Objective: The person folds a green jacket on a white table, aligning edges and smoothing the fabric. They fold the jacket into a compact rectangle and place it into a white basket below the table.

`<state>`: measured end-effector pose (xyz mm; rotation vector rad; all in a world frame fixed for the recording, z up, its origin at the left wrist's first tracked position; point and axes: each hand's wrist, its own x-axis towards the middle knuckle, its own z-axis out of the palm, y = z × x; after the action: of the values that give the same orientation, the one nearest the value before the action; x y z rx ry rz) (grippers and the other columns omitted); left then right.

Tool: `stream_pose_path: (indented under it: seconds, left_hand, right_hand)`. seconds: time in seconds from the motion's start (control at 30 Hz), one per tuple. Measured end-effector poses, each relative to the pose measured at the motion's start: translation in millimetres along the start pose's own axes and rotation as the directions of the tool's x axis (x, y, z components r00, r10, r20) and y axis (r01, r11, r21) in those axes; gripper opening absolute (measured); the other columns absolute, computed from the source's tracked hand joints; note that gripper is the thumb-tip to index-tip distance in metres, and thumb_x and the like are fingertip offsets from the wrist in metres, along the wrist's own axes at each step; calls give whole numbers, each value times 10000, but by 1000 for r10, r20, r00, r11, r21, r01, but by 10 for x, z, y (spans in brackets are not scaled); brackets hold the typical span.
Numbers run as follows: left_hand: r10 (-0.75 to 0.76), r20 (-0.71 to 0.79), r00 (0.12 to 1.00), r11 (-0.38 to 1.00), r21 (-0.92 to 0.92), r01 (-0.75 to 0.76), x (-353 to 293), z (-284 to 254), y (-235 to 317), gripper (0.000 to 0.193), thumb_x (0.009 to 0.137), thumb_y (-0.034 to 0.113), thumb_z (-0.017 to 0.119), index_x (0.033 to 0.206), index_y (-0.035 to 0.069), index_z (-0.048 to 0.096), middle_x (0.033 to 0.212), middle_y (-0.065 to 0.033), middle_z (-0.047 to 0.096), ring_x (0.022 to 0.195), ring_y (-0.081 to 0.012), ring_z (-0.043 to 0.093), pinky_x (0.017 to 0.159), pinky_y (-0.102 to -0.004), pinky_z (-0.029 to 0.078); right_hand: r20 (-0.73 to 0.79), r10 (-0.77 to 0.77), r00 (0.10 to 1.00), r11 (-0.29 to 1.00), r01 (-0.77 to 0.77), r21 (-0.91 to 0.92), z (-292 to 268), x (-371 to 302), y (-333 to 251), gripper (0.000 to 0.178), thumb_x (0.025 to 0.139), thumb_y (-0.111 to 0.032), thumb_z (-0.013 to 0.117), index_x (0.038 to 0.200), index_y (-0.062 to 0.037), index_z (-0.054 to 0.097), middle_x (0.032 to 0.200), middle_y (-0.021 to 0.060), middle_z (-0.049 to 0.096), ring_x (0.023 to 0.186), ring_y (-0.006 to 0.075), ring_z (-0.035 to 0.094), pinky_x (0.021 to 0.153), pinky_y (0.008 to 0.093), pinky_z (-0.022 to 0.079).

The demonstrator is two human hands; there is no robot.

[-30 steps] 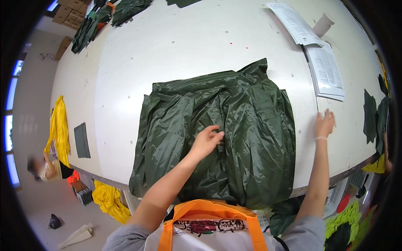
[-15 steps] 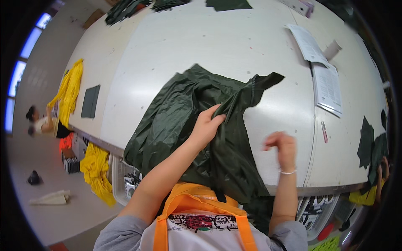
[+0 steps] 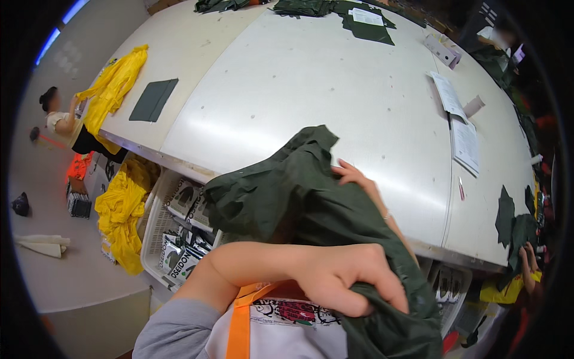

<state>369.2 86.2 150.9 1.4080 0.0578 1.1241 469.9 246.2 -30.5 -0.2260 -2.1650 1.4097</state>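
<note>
A dark green garment (image 3: 335, 206) of thin, smooth-looking cloth is bunched between me and the table, its far part over the table's near edge. My left hand (image 3: 359, 278) crosses in front of my body to the right, its fingers closed on a fold of the garment close to me. Beyond the cloth, my right hand (image 3: 359, 178) shows its fingers stretched out against the garment's right side. The garment hides part of that hand and forearm. What lies inside the folds is hidden.
On the white table (image 3: 287, 90) lie a flat dark green piece (image 3: 153, 100), yellow garments (image 3: 122, 81), papers (image 3: 464, 143) and a small red-handled tool (image 3: 461, 188). A white crate (image 3: 149, 245) of packets stands below the edge at left. One person works at far left; another's hands show at right.
The garment has been lifted and drawn toward me off its spread position. My left hand has moved right and nearer; my right hand has gone from free in the air to behind the cloth.
</note>
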Motion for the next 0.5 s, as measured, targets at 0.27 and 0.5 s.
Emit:
stream_pose_path:
  seconds: [0.27, 0.5]
  left_hand:
    - [38, -55, 998, 916, 402, -13, -903, 662, 163, 564, 720, -7, 548, 1270, -71, 441, 1107, -219, 585, 1008, -366, 581, 851, -371, 482]
    - [280, -72, 957, 71, 996, 54, -1248, 214, 24, 406, 758, 24, 543, 1163, 4, 543, 1019, -128, 631, 921, -288, 615, 752, -357, 506]
  right_hand:
    - [-593, 290, 751, 770, -551, -321, -1468, -2503, -1980, 100, 870, -40, 556, 963, -5, 553, 1044, 83, 614, 948, 147, 556, 879, 287, 453]
    - [-608, -124, 784, -26, -615, -788, -690, -2461, -4299, 389, 724, 71, 454, 1087, -35, 550, 896, 161, 624, 862, 276, 635, 784, 321, 467]
